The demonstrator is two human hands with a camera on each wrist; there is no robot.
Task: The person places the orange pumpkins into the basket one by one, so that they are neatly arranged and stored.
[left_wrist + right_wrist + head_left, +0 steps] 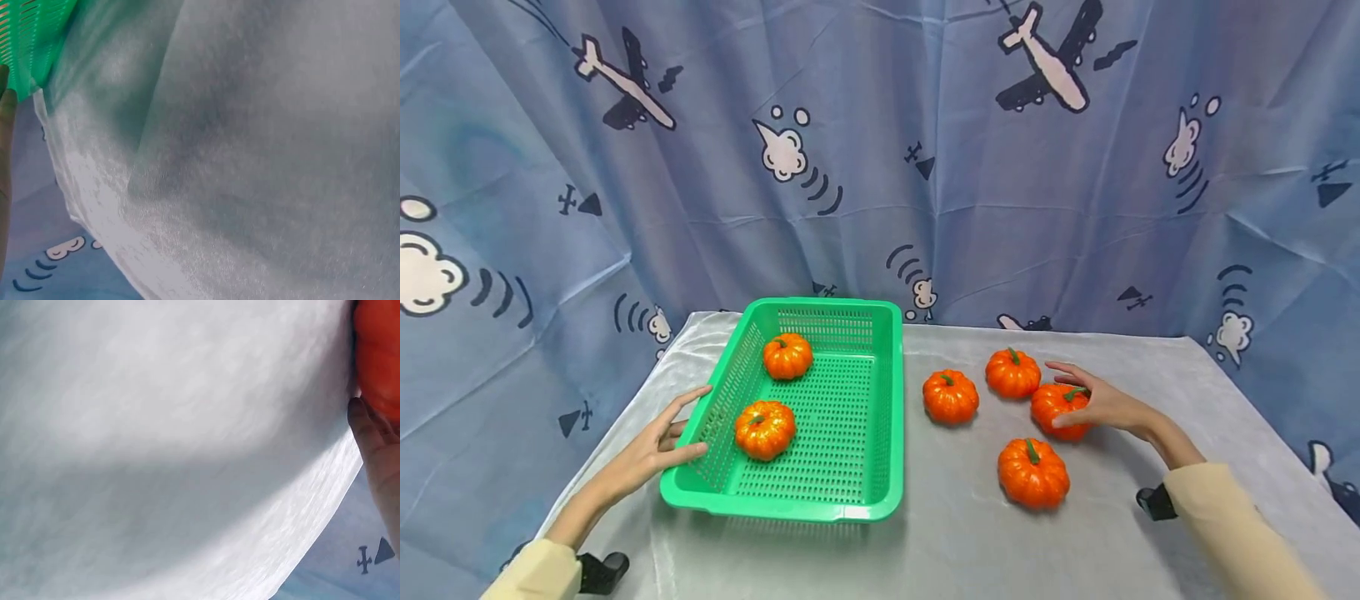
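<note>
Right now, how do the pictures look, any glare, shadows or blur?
Head view: mostly clear, glossy highlights on the front pumpkin inside the green basket, soft shadow below it; left wrist view: cloth hazy, with bright sheen along its edge; right wrist view: broad dark shadow across soft-focus cloth, fingers cropped at right.

Head: looks forward and down across the table.
Left wrist: close over the table, basket corner upper left.
Right wrist: close over the table, pumpkin at right.
Head and left wrist: share the basket.

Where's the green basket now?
In the head view, the basket sits on the left of the table, between the left hand and four pumpkins.
</note>
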